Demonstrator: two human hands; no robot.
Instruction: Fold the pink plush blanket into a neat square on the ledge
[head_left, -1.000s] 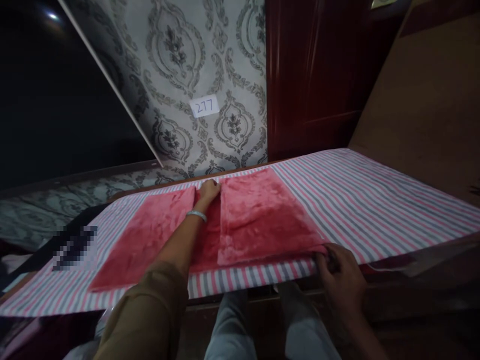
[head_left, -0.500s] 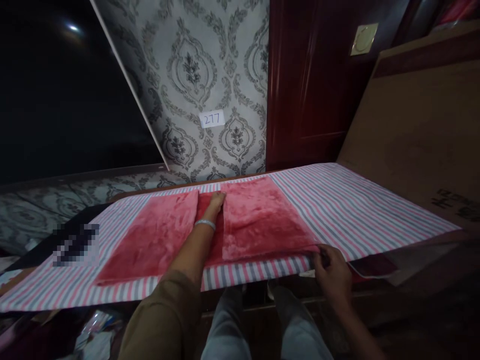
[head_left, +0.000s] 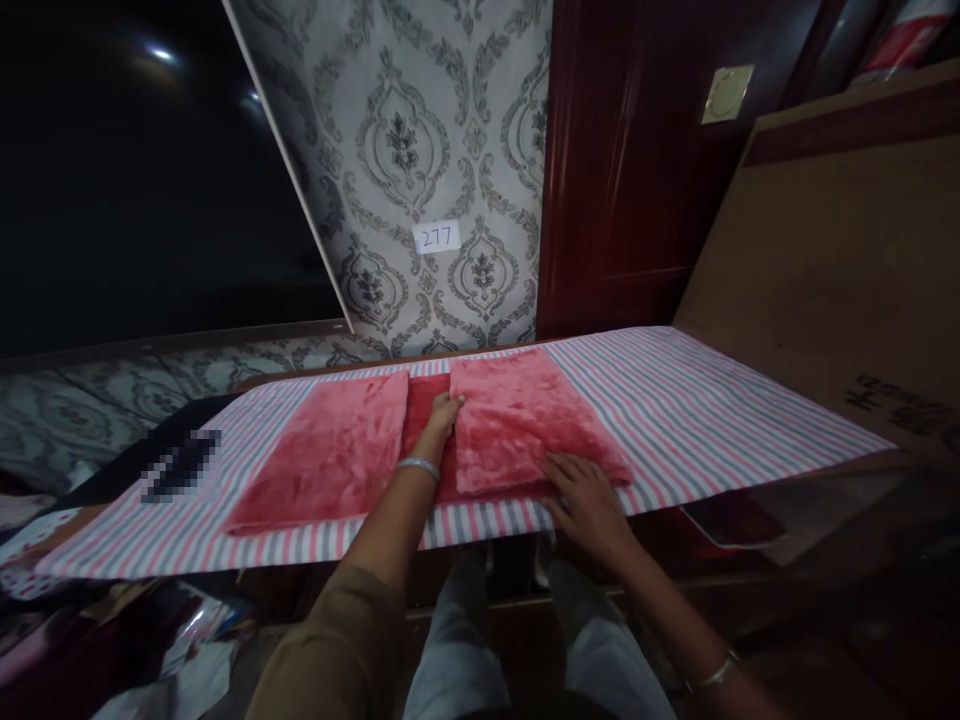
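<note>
A pinkish-red plush blanket (head_left: 337, 450) lies with both sides folded inward, and a strip of darker red shows between the two flaps. Beneath it spreads a cloth striped in pink, grey and white (head_left: 697, 400). My left hand (head_left: 445, 412) has its fingers closed at the inner edge of the right flap, toward the far side. Flat on the near edge of that same flap rests my right hand (head_left: 586, 497), fingers spread. A band circles each wrist.
At the right a large cardboard box (head_left: 832, 240) leans over the table's end. A dark screen (head_left: 150, 180) stands at the left. Behind are patterned wallpaper with a numbered paper (head_left: 437, 237) and a dark red door panel (head_left: 622, 180). Clutter lies below left.
My right hand has let go of the right flap's near outer corner. It has moved left and now lies on the flap. My left hand has stayed at the flap's inner edge.
</note>
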